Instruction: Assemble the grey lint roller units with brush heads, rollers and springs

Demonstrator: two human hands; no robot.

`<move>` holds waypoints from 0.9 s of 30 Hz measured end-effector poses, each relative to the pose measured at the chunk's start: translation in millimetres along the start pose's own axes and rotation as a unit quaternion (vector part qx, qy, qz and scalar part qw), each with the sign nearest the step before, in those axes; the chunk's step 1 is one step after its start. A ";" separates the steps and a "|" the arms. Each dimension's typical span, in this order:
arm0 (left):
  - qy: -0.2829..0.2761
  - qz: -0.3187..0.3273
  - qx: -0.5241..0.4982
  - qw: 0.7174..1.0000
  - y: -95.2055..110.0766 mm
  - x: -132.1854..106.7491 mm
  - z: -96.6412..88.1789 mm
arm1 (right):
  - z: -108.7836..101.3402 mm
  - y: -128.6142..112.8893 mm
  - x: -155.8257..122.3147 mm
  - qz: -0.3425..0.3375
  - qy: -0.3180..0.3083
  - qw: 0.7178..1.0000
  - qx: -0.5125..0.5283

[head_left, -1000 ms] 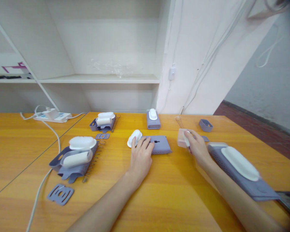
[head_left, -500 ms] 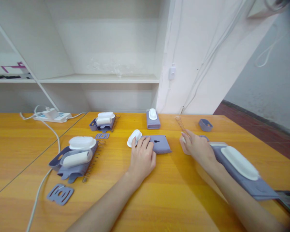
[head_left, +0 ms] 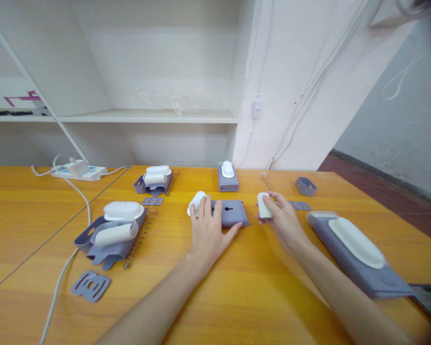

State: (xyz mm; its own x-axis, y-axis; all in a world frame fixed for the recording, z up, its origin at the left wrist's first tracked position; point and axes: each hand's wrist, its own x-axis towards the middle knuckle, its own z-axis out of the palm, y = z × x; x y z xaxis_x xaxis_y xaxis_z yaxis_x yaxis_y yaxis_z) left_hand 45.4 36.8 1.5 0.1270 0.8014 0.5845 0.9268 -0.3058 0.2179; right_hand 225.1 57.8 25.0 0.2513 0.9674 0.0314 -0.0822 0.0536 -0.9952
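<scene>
As we look down in the head view, the right hand (head_left: 285, 218) grasps a white cylinder (head_left: 264, 205) between thumb and fingers, to the right of a grey-purple slotted housing (head_left: 238, 209) and apart from it. We judge the cylinder to be light, stiff and smooth, probably hard plastic, so a dry fingertip could slip on it; its long sides, around the middle, offer the best hold.

The left hand (head_left: 207, 232) lies spread, palm down, over the housing's left part, with its thumb at the near edge and its outer fingers by a white ribbed oval piece (head_left: 194, 205); we see it clench nothing. We expect the housing to be light and thin-walled, likely to slide on the wooden table (head_left: 244, 292) unless steadied along both edges.
</scene>
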 end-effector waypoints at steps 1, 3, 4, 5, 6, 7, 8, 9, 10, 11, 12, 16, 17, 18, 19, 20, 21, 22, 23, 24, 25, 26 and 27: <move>0.003 0.003 -0.001 1.000 0.0 0.0 0.2 | 4.2 5.5 -2.0 -0.008 -0.001 1.000 0.010; 0.003 0.011 -0.002 1.000 -0.4 -0.3 0.9 | 10.7 16.6 -5.0 -0.045 0.000 0.999 0.013; 0.000 0.014 -0.001 1.000 -1.0 -0.6 1.5 | 12.9 21.9 -6.0 -0.067 0.003 0.998 0.008; -0.004 0.017 0.001 1.000 -1.7 -0.8 2.2 | 14.6 27.0 -6.7 -0.091 0.012 0.996 0.001; -0.009 0.018 0.003 1.000 -2.6 -0.9 3.0 | 15.6 31.8 -7.0 -0.113 0.023 0.993 -0.010; -0.014 0.020 0.004 1.000 -3.5 -1.1 3.7 | 16.1 36.1 -7.1 -0.131 0.038 0.990 -0.028; -0.017 0.021 0.004 1.000 -4.4 -1.1 4.3 | 16.3 40.0 -7.1 -0.144 0.052 0.987 -0.051; -0.018 0.022 0.004 1.000 -5.0 -1.2 4.8 | 16.3 43.2 -7.0 -0.151 0.062 0.984 -0.075; -0.018 0.023 0.003 1.000 -5.5 -1.2 5.0 | 16.2 45.8 -6.9 -0.154 0.067 0.981 -0.097; -0.018 0.025 0.002 1.000 -5.7 -1.2 4.9 | 16.1 47.8 -6.9 -0.152 0.067 0.980 -0.111; -0.018 0.026 0.001 0.999 -5.7 -1.1 4.6 | 16.1 49.0 -6.9 -0.149 0.063 0.980 -0.116; -0.021 0.032 -0.015 0.999 -5.2 0.0 2.7 | 16.3 48.9 -7.9 -0.111 0.047 0.990 -0.067; -0.021 0.031 -0.021 0.999 -5.3 0.5 2.4 | 16.3 48.1 -8.1 -0.101 0.046 0.992 -0.053; -0.022 0.029 -0.028 0.999 -5.5 1.0 2.3 | 16.2 47.1 -8.4 -0.092 0.043 0.994 -0.043; -0.023 0.027 -0.035 0.999 -5.7 1.5 2.2 | 16.2 46.0 -8.7 -0.086 0.040 0.995 -0.038; -0.024 0.025 -0.043 0.998 -5.9 2.0 2.1 | 16.1 44.8 -9.0 -0.081 0.038 0.995 -0.038; -0.024 0.024 -0.051 0.998 -6.1 2.3 2.1 | 16.1 43.4 -9.3 -0.077 0.034 0.996 -0.042; -0.023 0.025 -0.059 0.998 -6.2 2.5 2.0 | 16.1 42.0 -9.7 -0.074 0.028 0.996 -0.048; -0.022 0.027 -0.065 0.997 -6.2 2.6 1.9 | 16.2 40.5 -10.1 -0.073 0.020 0.996 -0.054; -0.019 0.028 -0.070 0.997 -6.2 2.6 1.7 | 16.3 39.0 -10.6 -0.073 0.011 0.996 -0.059; -0.016 0.031 -0.074 0.997 -6.1 2.6 1.6 | 16.5 37.5 -11.0 -0.074 0.003 0.995 -0.063; -0.012 0.035 -0.077 0.996 -6.1 2.5 1.5 | 16.7 36.3 -11.3 -0.075 -0.005 0.995 -0.067; -0.008 0.039 -0.081 0.996 -6.0 2.4 1.5 | 16.8 35.2 -11.4 -0.077 -0.009 0.994 -0.070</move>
State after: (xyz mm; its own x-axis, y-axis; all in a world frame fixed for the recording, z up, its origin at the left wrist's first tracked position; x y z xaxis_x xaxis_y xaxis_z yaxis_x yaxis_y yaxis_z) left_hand 40.7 41.3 0.5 0.2030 0.7799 0.5921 0.8450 -0.4450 0.2964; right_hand 203.1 52.8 -8.7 0.2332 0.9546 0.1851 0.0922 0.1678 -0.9815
